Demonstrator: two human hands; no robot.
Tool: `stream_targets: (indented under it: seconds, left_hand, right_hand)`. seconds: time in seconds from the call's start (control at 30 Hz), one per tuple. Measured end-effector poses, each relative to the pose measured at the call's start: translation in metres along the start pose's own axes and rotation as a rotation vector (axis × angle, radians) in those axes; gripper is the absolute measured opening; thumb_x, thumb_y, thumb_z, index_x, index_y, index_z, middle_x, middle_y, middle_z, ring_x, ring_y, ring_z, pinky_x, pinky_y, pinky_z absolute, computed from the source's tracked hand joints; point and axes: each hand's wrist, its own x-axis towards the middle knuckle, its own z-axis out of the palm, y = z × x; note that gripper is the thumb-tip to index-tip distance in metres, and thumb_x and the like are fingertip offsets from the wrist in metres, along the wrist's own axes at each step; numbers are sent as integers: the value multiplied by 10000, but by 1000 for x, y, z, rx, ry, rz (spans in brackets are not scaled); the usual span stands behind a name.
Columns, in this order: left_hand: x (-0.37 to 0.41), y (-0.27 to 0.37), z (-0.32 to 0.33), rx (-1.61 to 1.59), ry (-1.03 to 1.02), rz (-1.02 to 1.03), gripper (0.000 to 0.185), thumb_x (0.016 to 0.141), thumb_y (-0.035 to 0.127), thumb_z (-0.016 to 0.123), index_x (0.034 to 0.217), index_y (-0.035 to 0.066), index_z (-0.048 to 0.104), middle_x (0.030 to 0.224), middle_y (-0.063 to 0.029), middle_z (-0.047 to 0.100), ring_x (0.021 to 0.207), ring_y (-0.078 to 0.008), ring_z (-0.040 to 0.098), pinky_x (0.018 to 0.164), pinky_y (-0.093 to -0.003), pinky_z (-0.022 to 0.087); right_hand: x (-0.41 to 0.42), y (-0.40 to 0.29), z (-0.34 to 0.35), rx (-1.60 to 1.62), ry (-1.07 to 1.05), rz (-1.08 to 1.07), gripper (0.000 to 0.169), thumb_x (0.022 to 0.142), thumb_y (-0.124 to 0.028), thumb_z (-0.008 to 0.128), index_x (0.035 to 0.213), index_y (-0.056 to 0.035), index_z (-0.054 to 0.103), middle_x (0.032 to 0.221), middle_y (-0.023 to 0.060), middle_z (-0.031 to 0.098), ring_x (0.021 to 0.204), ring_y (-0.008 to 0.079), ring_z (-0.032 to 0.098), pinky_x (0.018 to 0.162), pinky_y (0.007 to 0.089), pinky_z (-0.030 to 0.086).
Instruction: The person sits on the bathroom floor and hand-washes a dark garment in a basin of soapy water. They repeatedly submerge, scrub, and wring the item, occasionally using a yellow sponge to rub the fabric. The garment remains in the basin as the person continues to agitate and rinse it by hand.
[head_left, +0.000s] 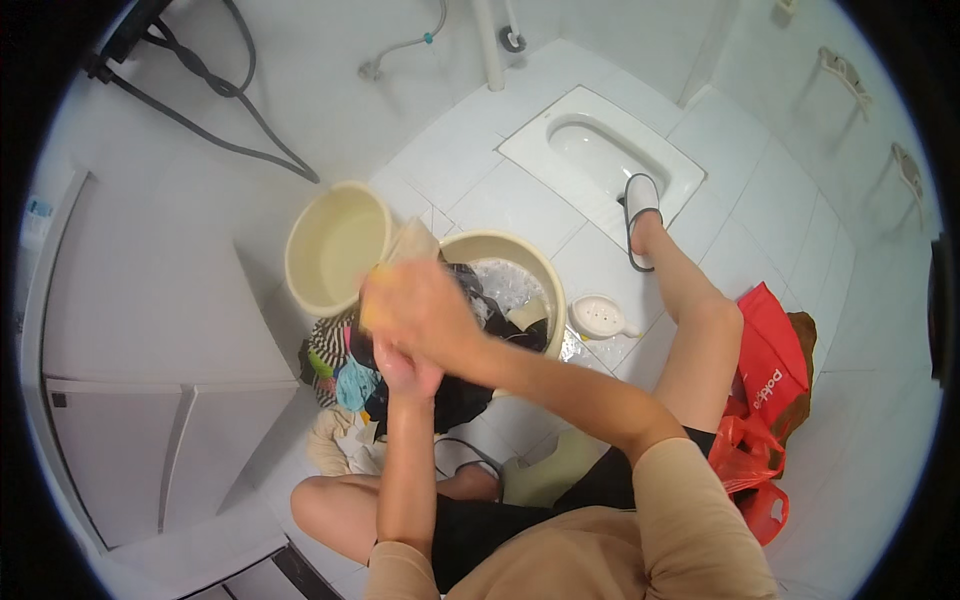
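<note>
My right hand (424, 304) is blurred by motion and closed around a pale cloth item (415, 238). A yellow patch (370, 300) shows at its left side; whether it belongs to the same cloth is unclear. Directly beneath it, my left hand (409, 369) shows only the heel of the palm, and its fingers are hidden. Both are above the left side of a cream plastic basin (556, 285) holding sudsy water (510, 281) and dark wet clothes (480, 307). A small light piece (528, 315) lies on the clothes.
Beside the basin stands a cream bucket (337, 247). Striped and coloured laundry (330, 341) is heaped left, near a white cabinet (165, 300). A white soap dish (600, 316) sits right, before a squat toilet (600, 150). Red bags (772, 360) lie by my right leg.
</note>
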Motion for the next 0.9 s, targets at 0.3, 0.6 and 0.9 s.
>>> stream_targets:
  seconds: [0.3,0.6,0.9]
  left_hand:
    - [3,6,-22,32,-110,-9,519,913,428,365,1307,89,368,1340,-73,385,1227,-250,362,1040,-418,245]
    - [7,-7,-15,28,82,-155,513,911,419,369,1297,81,359,1317,-72,404,1209,-247,382,1031,-409,275]
    - [22,-14,-3,33,183,-216,522,923,374,369,1279,-7,357,1275,-164,434,1164,-296,429,987,-416,343]
  right_hand:
    - [0,-1,-18,-73,30,24,384,701,-235,603,1066,-116,583,985,102,522,911,317,486,785,396,411]
    - [-15,36,-5,-49,123,137,513,708,-291,636,1195,-164,537,918,139,525,905,308,469,834,398,397]
    - [-209,188,-86,-542,163,808,598,700,-292,690,1179,-24,453,950,182,524,893,332,468,786,404,389]
